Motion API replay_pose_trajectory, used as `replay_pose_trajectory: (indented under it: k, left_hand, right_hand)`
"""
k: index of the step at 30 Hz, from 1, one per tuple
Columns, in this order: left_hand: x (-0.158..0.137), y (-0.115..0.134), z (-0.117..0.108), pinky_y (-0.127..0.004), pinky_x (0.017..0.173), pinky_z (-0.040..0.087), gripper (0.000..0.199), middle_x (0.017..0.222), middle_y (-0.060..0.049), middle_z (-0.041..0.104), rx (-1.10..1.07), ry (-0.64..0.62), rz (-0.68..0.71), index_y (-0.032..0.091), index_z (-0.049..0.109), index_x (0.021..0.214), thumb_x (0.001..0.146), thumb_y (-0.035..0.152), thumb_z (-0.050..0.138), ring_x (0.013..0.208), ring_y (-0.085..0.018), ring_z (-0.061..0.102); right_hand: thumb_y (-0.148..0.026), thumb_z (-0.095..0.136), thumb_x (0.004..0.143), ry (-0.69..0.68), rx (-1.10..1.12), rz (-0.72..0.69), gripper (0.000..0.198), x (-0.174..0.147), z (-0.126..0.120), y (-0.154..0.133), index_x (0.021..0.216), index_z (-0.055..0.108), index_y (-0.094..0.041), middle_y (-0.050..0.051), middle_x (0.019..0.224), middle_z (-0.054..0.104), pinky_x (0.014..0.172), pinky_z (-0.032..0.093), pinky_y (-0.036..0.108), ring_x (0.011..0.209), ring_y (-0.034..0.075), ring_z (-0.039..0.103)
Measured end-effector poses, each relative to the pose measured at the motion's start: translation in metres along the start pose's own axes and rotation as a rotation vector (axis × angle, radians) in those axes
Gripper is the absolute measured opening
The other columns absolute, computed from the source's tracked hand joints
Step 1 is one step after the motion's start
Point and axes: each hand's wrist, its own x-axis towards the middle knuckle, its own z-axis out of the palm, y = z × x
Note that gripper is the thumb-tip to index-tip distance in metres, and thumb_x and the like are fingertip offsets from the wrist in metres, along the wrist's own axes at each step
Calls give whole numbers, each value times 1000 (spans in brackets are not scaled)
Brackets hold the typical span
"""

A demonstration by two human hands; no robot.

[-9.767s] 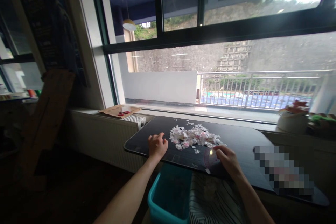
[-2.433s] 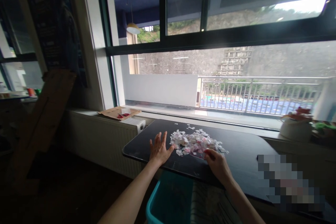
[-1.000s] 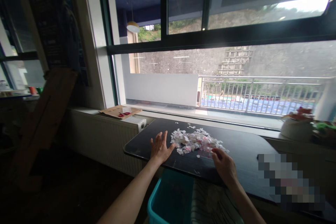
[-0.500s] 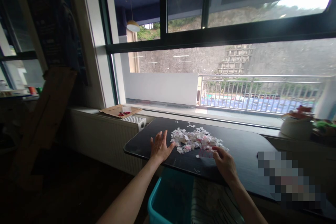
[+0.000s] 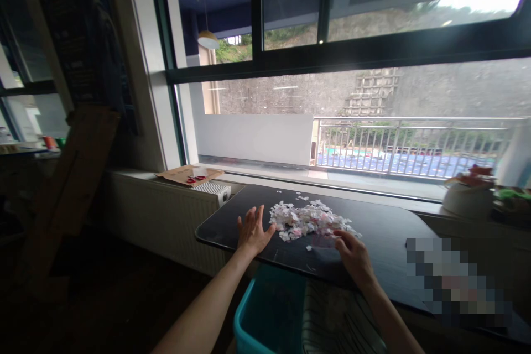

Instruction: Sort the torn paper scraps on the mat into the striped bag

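Note:
A loose heap of torn white paper scraps (image 5: 305, 218), a few tinged pink, lies on the black table (image 5: 381, 232). My left hand (image 5: 253, 235) is spread just left of the heap, fingers apart and holding nothing. At the heap's near right side, my right hand (image 5: 352, 251) pinches a thin, see-through sheet (image 5: 322, 241) with a faint pinkish tint. The sheet's exact kind cannot be made out. One single scrap (image 5: 309, 248) lies apart, just left of the sheet.
A turquoise bin (image 5: 244, 310) stands below the table's near edge, beside striped fabric (image 5: 332, 315). Red-handled scissors (image 5: 194, 179) rest on brown paper (image 5: 174, 173) on the sill. A white pot (image 5: 468, 199) stands at the right. Cardboard (image 5: 89, 166) leans at left.
The see-through sheet has shifted slightly in my right hand's grip, and its pink marks show less. The lone scrap sits a little further left. My left hand has stayed in place.

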Motion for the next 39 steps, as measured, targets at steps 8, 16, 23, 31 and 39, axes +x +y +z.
replay_pose_trajectory:
  k: [8, 16, 23, 31, 39]
  left_hand:
    - [0, 1, -3, -59, 108, 16, 68, 143, -19, 38, -9, -22, -6, 16, 32, 142, 85, 51, 44, 135, -31, 29]
    - [-1, 2, -6, -58, 108, 15, 67, 143, -19, 38, -15, -34, -14, 16, 32, 142, 85, 50, 44, 135, -30, 29]
    - [-1, 1, -5, -59, 108, 16, 67, 143, -19, 38, -23, -30, -7, 16, 32, 141, 85, 51, 43, 135, -31, 29]
    - [-1, 4, -8, -59, 108, 17, 66, 143, -19, 39, -15, -31, -9, 16, 33, 141, 85, 49, 44, 134, -31, 30]
    - [-2, 4, -8, -59, 108, 17, 67, 143, -19, 38, -15, -38, -12, 16, 32, 141, 85, 50, 43, 135, -31, 30]
  right_hand:
    - [-38, 51, 75, -95, 117, -38, 39, -1, 3, 0, 98, 71, -14, 6, 72, 72, 64, 50, 30, 67, 22, 67]
    - [-31, 54, 71, -119, 126, -41, 32, -2, -1, -5, 92, 73, -15, 4, 68, 72, 67, 49, 31, 67, 21, 66]
    - [-30, 55, 70, -170, 157, -36, 30, -4, 0, -11, 87, 73, -14, 4, 69, 72, 66, 50, 30, 66, 21, 66]
    - [-30, 56, 70, -199, 184, -42, 29, -7, -3, -17, 88, 73, -14, 4, 67, 72, 65, 51, 30, 65, 21, 66]
    - [-33, 58, 74, -284, 221, -59, 30, -9, -1, -14, 92, 73, -14, 4, 68, 72, 58, 50, 28, 59, 19, 64]
